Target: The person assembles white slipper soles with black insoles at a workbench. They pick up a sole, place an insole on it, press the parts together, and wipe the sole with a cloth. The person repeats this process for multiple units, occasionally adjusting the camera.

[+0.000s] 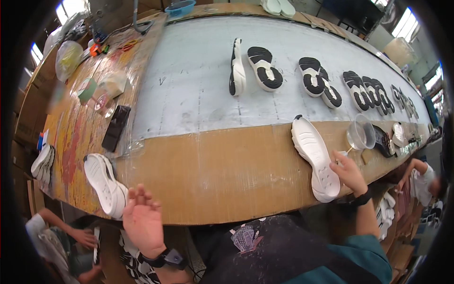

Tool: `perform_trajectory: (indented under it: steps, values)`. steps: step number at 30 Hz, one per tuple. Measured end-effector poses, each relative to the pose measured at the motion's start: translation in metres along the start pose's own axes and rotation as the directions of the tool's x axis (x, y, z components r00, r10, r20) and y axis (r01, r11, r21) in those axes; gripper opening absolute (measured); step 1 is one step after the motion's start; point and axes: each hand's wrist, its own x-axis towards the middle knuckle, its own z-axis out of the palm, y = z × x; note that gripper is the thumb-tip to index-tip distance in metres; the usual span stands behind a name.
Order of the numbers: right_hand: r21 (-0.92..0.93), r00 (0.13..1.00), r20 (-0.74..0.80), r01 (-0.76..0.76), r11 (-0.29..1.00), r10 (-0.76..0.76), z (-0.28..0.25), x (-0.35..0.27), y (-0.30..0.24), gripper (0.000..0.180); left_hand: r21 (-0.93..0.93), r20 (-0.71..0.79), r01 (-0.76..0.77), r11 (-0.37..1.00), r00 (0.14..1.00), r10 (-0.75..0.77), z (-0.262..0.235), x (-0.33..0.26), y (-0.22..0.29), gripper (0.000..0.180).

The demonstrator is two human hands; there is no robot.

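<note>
White sole (pixel 313 144) lies at three o'clock, right hand (pixel 352 173) bent-fingered beside it, grip unclear. From the sole, a clear cup (pixel 359 138) crowds two o'clock. Left hand (pixel 143 222), open, is at half-past seven beside stacked soles (pixel 101 182).

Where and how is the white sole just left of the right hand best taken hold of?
Probably by the rim at its near end, from the right: the white sole lies hollow side up, that end rounded and pointing toward the wearer, with the right hand beside it.
</note>
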Motion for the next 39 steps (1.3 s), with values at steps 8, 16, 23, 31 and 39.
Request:
perform_trajectory:
  steps: [8,16,23,31,39]
  values:
    - [0.403,0.75,0.576,0.085,0.911,-0.325,-0.02,0.112,-0.202,0.046,0.052,0.212,0.399,0.916,0.892,-0.4,0.074,0.047,-0.059,0.02]
    - [-0.664,0.982,-0.016,0.132,0.736,-0.191,0.121,0.31,-0.126,0.087,0.222,0.13,0.395,0.892,0.894,-0.428,0.059,0.081,-0.101,0.029]
    - [-0.114,0.862,-0.36,0.34,0.934,-0.357,0.154,0.332,-0.135,0.066,0.626,0.091,0.156,0.764,0.958,-0.271,0.057,0.208,-0.123,0.056]
    - [0.71,0.92,0.167,0.138,0.691,-0.355,0.156,0.249,-0.184,0.06,0.469,-0.173,0.402,0.786,0.915,-0.365,0.038,0.286,-0.165,0.054]
    - [0.926,0.91,0.223,-0.086,0.366,-0.351,0.114,0.186,-0.198,0.055,-0.048,0.255,0.415,0.908,0.884,-0.391,0.043,0.205,-0.115,0.037]
